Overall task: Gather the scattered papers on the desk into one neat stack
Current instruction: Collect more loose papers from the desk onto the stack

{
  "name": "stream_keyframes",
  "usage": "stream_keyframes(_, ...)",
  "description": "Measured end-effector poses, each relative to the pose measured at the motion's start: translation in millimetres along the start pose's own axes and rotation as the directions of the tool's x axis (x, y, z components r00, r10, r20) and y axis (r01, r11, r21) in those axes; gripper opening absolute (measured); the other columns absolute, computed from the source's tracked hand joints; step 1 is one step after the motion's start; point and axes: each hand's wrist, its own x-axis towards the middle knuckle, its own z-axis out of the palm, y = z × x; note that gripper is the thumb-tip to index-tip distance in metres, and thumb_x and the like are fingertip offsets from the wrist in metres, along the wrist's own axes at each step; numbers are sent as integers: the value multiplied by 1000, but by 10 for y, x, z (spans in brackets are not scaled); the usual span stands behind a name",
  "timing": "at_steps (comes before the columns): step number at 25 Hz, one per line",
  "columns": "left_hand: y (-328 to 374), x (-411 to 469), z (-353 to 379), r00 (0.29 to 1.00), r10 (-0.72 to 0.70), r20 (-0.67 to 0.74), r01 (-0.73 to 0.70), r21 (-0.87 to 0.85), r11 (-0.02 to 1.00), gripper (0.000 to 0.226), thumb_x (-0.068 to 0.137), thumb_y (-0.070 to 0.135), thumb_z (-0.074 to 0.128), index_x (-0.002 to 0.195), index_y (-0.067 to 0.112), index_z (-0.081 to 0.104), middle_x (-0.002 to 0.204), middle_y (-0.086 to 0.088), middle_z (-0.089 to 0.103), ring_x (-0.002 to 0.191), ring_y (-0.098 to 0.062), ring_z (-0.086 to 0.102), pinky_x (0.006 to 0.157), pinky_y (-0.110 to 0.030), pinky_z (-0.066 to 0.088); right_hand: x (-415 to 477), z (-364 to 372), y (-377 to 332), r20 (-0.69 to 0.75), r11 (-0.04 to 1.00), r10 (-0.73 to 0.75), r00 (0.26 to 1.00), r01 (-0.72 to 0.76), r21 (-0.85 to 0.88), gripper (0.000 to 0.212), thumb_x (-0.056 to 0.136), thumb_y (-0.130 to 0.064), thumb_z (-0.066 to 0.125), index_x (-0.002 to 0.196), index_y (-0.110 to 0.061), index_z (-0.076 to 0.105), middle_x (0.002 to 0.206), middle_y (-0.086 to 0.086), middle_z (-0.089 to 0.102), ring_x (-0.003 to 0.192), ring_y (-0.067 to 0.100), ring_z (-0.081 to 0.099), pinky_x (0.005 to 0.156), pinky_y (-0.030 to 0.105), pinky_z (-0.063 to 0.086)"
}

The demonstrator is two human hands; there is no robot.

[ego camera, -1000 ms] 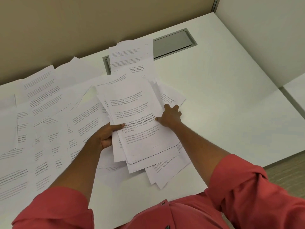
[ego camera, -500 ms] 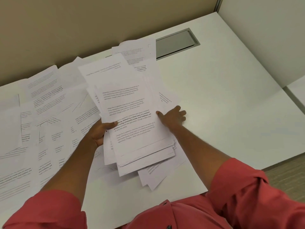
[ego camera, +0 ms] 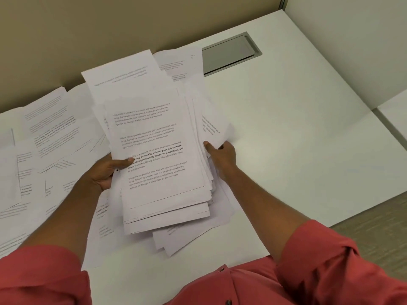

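Observation:
A thick, uneven bundle of printed white papers (ego camera: 158, 164) is held tilted above the white desk (ego camera: 297, 133). My left hand (ego camera: 105, 170) grips its left edge with the thumb on the top sheet. My right hand (ego camera: 221, 156) grips its right edge, fingers under the sheets. The sheets in the bundle are fanned and not aligned. Several loose papers (ego camera: 50, 137) lie spread over the left half of the desk. A few more sheets (ego camera: 187, 236) lie under the bundle near the front edge, and others (ego camera: 182, 64) lie behind it.
A grey metal cable hatch (ego camera: 231, 53) is set into the desk at the back. A beige partition (ego camera: 110, 29) runs along the rear and a pale panel (ego camera: 352, 47) stands on the right. The desk's front edge is close to my red shirt.
Both hands have lifted the bundle off the desk and tilted its far end up. More sheets from the pile have come up with it.

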Motion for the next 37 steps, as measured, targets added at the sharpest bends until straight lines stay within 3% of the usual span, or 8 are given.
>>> stream_keyframes(4, -130, 0, -79, 997, -71, 9, 71, -11, 997, 87, 28, 22, 99, 111, 16, 72, 112, -10, 71, 96, -24, 71, 70, -39, 59, 23, 50, -3, 105, 995, -77, 991, 71, 67, 26, 85, -8, 71, 109, -10, 62, 101, 3, 68, 92, 22, 66, 79, 31, 57)
stream_keyframes(7, -261, 24, -140, 992, -121, 21, 121, -9, 993, 74, 53, 13, 92, 121, 14, 62, 116, -10, 70, 99, -24, 70, 72, -39, 60, 10, 156, 46, 101, 979, -140, 985, 153, -133, 28, 89, -9, 66, 116, -8, 57, 109, 4, 66, 93, 20, 62, 73, 27, 54)
stream_keyframes(9, -312, 71, -148, 991, -131, 15, 131, 2, 991, 47, 82, -3, 64, 126, 14, 58, 121, -9, 67, 103, -23, 69, 77, -36, 59, 28, 210, 86, 86, 923, -233, 969, 248, -293, 16, 90, -10, 62, 105, -6, 57, 104, 7, 64, 91, 25, 60, 74, 35, 53)
stream_keyframes(12, -357, 149, -211, 990, -143, -6, 143, 11, 990, 45, 88, -8, 51, 128, 12, 57, 124, -9, 66, 105, -23, 68, 79, -36, 59, 34, 271, 84, 26, 794, -389, 921, 350, -497, 8, 91, -9, 58, 89, -6, 51, 90, 8, 55, 90, 30, 53, 70, 31, 39)
stream_keyframes(16, -376, 222, -218, 985, -153, -74, 154, 3, 988, 37, 88, 0, 59, 123, 10, 61, 118, -10, 69, 100, -24, 70, 76, -39, 60, 25, 270, -104, 6, 836, -349, 937, 314, -451, 14, 96, -11, 52, 106, -1, 50, 112, 13, 64, 99, 30, 61, 72, 28, 44)
stream_keyframes(22, -455, 264, -166, 975, -163, -152, 152, -79, 985, 38, 85, 3, 65, 122, 10, 63, 107, -11, 73, 95, -26, 71, 74, -43, 60, -67, 391, -280, 225, 747, -344, 912, 411, -523, 43, 91, -13, 63, 131, -7, 50, 129, 9, 61, 116, 25, 59, 81, 21, 42)
stream_keyframes(31, -522, 267, -169, 963, -115, -243, 101, -71, 992, 40, 80, -5, 67, 117, 9, 64, 108, -10, 71, 84, -22, 73, 65, -41, 60, -276, 330, -187, 61, 749, -452, 890, 416, -517, 17, 93, -6, 53, 109, -4, 59, 104, 9, 69, 83, 20, 62, 69, 29, 52)
stream_keyframes(37, -516, 233, -150, 970, -133, -203, 116, -92, 989, 34, 85, 2, 65, 117, 11, 63, 101, -8, 73, 83, -22, 74, 61, -39, 59, -370, 408, -176, 120, 776, -417, 901, 421, -470, 25, 94, -8, 55, 118, -5, 58, 115, 8, 66, 95, 21, 64, 73, 24, 49)
